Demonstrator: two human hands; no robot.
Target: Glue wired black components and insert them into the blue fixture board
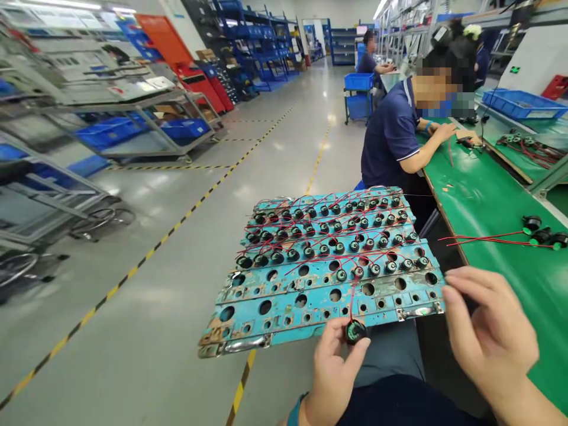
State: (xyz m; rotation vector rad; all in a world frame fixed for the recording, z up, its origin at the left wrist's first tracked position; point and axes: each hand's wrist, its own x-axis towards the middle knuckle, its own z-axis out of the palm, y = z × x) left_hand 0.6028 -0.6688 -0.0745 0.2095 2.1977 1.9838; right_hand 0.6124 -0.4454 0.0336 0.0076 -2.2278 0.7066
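Observation:
My left hand (331, 367) pinches a small round black buzzer-like part (355, 332) with a green face, just off the near edge of a worn blue panel (284, 322). A red wire rises from this part toward the panel. Rows of similar black parts (309, 252) with red wires sit in the panel's far holes, while the nearer holes are bare. Beside the panel's right corner is my right hand (492, 325), thumb and forefinger brought together; whatever lies between them, if anything, I cannot make out. Metal handles (248, 344) are fixed along the panel's near edge.
A green workbench (501, 207) runs along the right, with several loose black parts (540, 236) and red wires on it. A co-worker (394, 130) sits at that bench. Left of a taped grey floor stand metal carts (146, 103) with blue bins.

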